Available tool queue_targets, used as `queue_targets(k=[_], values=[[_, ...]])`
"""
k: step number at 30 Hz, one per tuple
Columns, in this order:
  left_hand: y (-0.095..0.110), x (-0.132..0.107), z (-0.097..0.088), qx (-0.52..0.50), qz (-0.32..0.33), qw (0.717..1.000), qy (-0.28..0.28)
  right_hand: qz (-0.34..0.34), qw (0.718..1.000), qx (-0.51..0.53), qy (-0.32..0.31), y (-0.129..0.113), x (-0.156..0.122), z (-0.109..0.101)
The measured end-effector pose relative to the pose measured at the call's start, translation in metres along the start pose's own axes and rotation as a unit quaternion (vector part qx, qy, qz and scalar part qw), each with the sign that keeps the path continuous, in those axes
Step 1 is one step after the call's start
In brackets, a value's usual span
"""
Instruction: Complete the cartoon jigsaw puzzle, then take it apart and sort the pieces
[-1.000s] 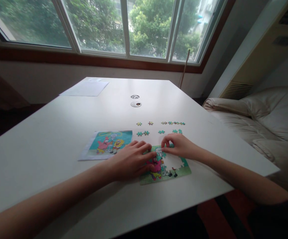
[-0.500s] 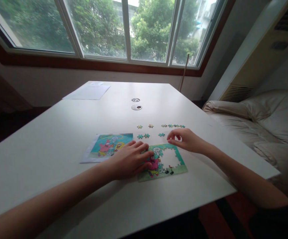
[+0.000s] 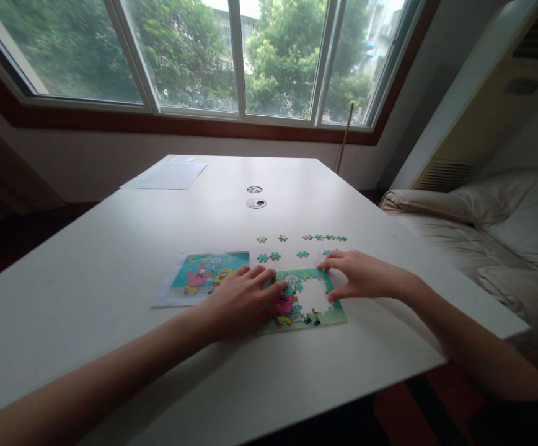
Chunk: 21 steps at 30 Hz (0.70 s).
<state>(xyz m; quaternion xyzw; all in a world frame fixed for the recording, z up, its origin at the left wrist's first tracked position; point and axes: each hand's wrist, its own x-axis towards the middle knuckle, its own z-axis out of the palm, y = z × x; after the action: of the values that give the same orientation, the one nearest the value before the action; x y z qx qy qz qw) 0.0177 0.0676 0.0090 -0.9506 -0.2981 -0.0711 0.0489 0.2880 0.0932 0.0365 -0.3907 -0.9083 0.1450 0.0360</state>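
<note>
While much of its border is filled in, the jigsaw puzzle (image 3: 295, 305) has a ragged white gap right of its middle; it lies flat on the near part of the white table (image 3: 111, 260), under both hands. Left hand (image 3: 248, 300): palm down over the puzzle's left side, fingers slightly spread, thumb lower, not pinching anything visible. Right hand (image 3: 362, 274): over the puzzle's right border, thumb and fingers apart, thumb near the gap's right edge, fingertips by the upper border; can't tell if it presses down.

Loose pieces (image 3: 302, 254) just beyond the puzzle, two rough rows; right end of the nearer row partly behind the right hand. Picture sheet (image 3: 199, 279) left of the puzzle, same cartoon figures, right corner covered by left hand.

Farther up the table: two round fittings (image 3: 256, 203), one behind the other; white paper (image 3: 169, 175) at far left edge. Beyond: wide window (image 3: 273, 62), trees outside, thin stick (image 3: 344, 139) leaning below it. Pale sofa (image 3: 436, 229) to the right.
</note>
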Motion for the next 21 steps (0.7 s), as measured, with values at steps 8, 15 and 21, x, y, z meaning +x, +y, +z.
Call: queue_targets(k=[8,15,21], values=[[0.003,0.002,0.000,-0.007,-0.011,1.000,-0.002,-0.005,1.000,-0.005,-0.014,0.009,0.005,0.003],[0.003,0.002,0.003,-0.012,-0.013,1.000,0.007,-0.012,1.000,-0.003,-0.004,0.008,0.005,0.000],[0.004,0.001,-0.003,0.001,-0.011,1.000,-0.013,0.030,0.998,-0.030,0.049,0.035,0.015,-0.013]])
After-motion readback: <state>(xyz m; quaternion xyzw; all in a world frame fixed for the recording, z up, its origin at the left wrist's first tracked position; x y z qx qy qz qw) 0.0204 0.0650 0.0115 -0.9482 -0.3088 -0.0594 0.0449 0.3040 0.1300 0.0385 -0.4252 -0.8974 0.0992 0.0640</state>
